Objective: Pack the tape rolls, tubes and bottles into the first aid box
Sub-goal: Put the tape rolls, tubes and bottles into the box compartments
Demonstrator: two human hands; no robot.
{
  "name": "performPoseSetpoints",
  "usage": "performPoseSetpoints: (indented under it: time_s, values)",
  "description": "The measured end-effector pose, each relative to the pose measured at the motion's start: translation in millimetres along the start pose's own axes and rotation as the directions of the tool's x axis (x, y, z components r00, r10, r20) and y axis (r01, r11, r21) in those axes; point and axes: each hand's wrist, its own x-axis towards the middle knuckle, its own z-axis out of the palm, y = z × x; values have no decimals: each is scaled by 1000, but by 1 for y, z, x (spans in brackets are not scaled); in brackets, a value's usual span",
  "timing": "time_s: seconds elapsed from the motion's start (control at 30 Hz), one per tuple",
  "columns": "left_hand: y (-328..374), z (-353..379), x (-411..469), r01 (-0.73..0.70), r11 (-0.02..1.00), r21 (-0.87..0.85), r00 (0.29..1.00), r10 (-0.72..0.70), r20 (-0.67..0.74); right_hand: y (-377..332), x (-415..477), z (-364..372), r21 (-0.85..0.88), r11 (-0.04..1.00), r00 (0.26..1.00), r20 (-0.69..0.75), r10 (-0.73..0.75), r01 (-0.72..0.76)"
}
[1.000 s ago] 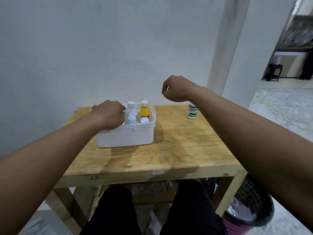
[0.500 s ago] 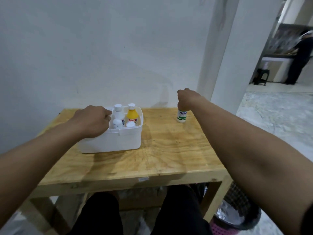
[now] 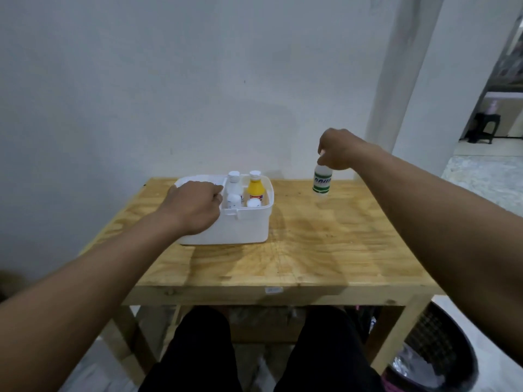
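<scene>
A white first aid box stands on the wooden table at the left. Inside it stand a yellow bottle, a white bottle and two smaller white-capped bottles in front. My left hand rests closed on the box's left rim and hides that side of the box. My right hand grips the top of a white bottle with a green label, held upright just above the table at the far right.
A white wall rises right behind the table. A black mesh bin stands on the floor under the table's right corner. My legs are under the front edge. A doorway opens at the far right.
My right hand came down from above the table onto the green-labelled bottle, closed on its top and lifted it slightly. My left hand stayed on the box.
</scene>
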Motion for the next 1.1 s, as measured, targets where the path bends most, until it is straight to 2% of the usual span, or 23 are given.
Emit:
performPoseSetpoints:
  time_s: [0.23,0.47,1.1]
  values:
    - [4,4,-33,-73,992,103,990,85,-114,-51,-18,-65,167,979,993,-26,-114,116]
    - [10,12,-50,-52,981,185,993,70,-94,-97,-36,-91,274,937,976,-50,-211,216]
    - [8,27,-61,-65,986,152,990,83,-118,-146,-39,-16,171,949,952,108,-287,266]
